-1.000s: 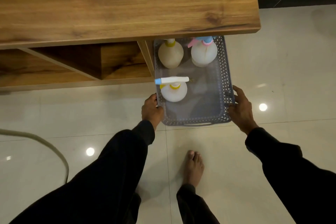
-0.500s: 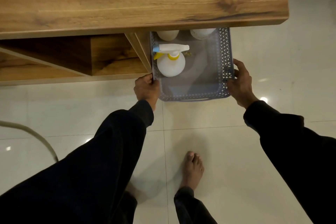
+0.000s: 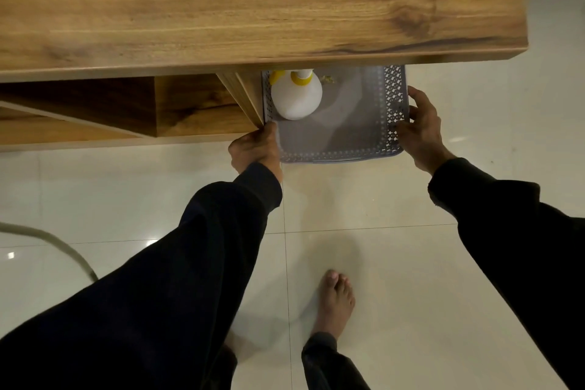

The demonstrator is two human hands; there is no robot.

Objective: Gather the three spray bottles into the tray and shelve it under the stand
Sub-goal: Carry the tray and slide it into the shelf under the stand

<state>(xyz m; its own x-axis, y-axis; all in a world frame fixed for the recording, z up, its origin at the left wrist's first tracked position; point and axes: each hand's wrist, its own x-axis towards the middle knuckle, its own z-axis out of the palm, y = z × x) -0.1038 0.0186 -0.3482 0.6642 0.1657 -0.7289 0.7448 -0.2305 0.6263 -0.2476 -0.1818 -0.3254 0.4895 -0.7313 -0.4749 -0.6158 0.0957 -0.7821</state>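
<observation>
A grey perforated tray [image 3: 394, 104] sits on the floor, its far half hidden under the wooden stand [image 3: 253, 3]. One white spray bottle with a yellow collar [image 3: 296, 95] stands in the tray's left part; its head is hidden by the stand top, and the other two bottles are out of sight. My left hand [image 3: 254, 149] grips the tray's near left corner, touching the stand's upright panel. My right hand [image 3: 419, 128] holds the tray's right wall near the front corner.
The stand's upright panel [image 3: 245, 95] lies tight against the tray's left side, with open wooden shelves [image 3: 110, 108] further left. A pale cable [image 3: 53, 242] runs across the tiled floor at left. My bare foot [image 3: 335, 301] stands behind the tray.
The tray has slid further under the stand, both hands going with it. The two rear bottles and the front bottle's blue-tipped head have gone out of sight under the top.
</observation>
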